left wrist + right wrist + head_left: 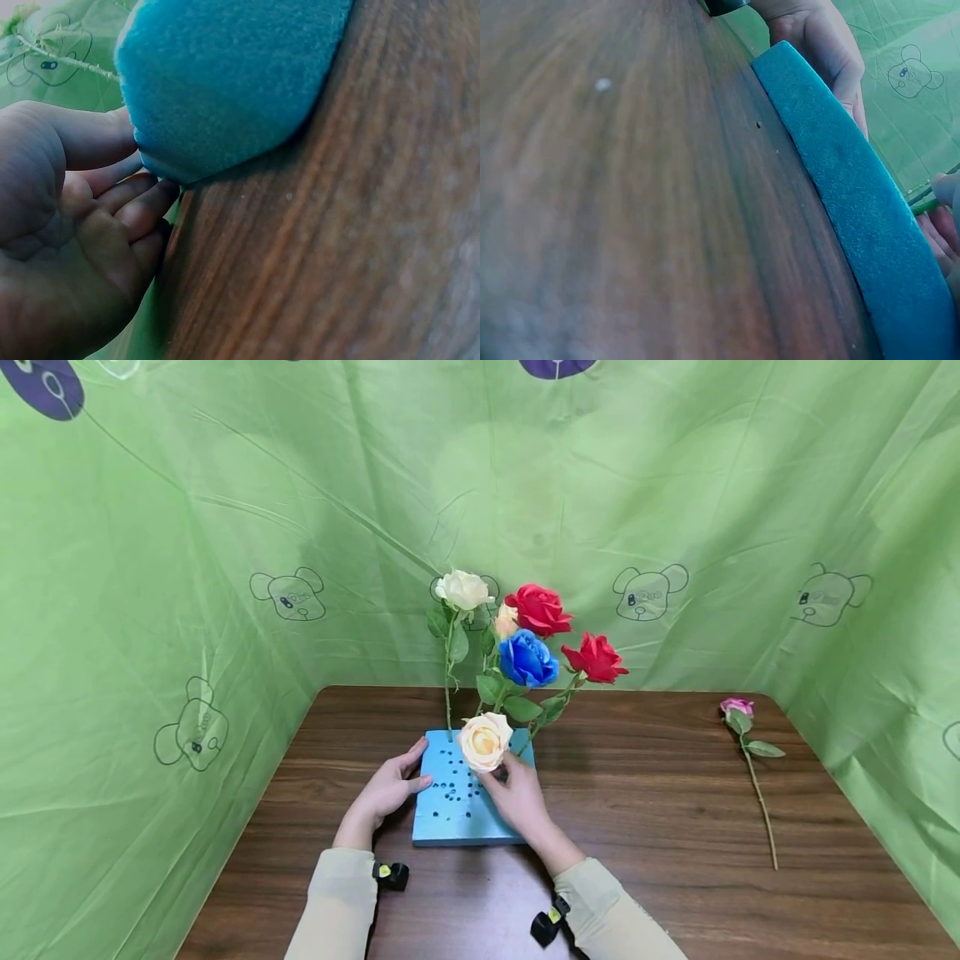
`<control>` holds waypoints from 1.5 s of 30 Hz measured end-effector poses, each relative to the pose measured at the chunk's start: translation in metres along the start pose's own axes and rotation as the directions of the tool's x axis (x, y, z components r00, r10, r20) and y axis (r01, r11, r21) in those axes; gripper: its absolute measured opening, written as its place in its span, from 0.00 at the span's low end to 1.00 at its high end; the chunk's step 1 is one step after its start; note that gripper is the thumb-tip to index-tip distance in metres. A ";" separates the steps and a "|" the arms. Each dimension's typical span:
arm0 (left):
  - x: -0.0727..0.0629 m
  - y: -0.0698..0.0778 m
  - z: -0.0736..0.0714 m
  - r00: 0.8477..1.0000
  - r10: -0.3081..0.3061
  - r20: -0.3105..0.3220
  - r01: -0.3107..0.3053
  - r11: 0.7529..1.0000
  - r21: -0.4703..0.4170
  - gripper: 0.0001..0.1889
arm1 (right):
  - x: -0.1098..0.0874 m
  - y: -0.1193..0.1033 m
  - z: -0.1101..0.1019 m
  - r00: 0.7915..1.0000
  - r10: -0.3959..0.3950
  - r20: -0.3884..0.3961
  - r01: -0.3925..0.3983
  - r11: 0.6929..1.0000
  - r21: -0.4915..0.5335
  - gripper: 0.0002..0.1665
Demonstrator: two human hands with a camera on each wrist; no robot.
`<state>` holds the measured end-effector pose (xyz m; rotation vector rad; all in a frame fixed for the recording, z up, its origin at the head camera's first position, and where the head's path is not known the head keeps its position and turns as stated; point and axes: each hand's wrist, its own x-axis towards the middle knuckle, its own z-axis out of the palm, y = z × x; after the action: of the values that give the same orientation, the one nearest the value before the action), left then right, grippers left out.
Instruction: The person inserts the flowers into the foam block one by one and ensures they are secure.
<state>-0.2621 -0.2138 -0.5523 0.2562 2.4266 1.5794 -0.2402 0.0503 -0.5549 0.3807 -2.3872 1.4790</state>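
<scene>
A blue foam board (438, 829), pierced with several holes, lies on the table. My left hand (386, 789) holds its left edge, thumb at the top and the other fingers along the side; the left wrist view shows that hand (82, 202) against the foam (225, 82). My right hand (517, 797) pinches the stem of a cream rose (486, 742) above the board. In the right wrist view, the green stem (926, 205) shows between the fingers. Its lower end is hidden in the head view by the hand.
Behind stand a white rose (463, 590), a blue rose (529, 658), two red roses (538, 610) and a partly hidden peach rose (506, 621). A pink rose (737, 706) lies on the wooden table (645, 793) at right. Green cloth (390, 468) encloses the back and sides.
</scene>
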 end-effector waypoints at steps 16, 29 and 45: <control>0.002 -0.001 0.001 1.000 0.001 -0.002 -0.001 1.000 0.004 0.39 | -0.002 0.001 0.000 0.998 0.057 0.018 -0.057 0.998 0.031 0.14; 0.001 -0.001 0.000 1.000 0.000 -0.001 0.000 1.000 -0.006 0.39 | -0.001 0.000 0.000 0.999 0.031 0.010 -0.031 0.999 0.018 0.11; 0.002 -0.004 0.000 1.000 0.000 0.000 0.000 1.000 -0.012 0.39 | 0.000 0.002 0.000 1.000 0.002 0.016 -0.002 1.000 -0.009 0.07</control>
<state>-0.2645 -0.2152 -0.5566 0.2547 2.4164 1.5934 -0.2411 0.0511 -0.5562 0.3894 -2.4069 1.4706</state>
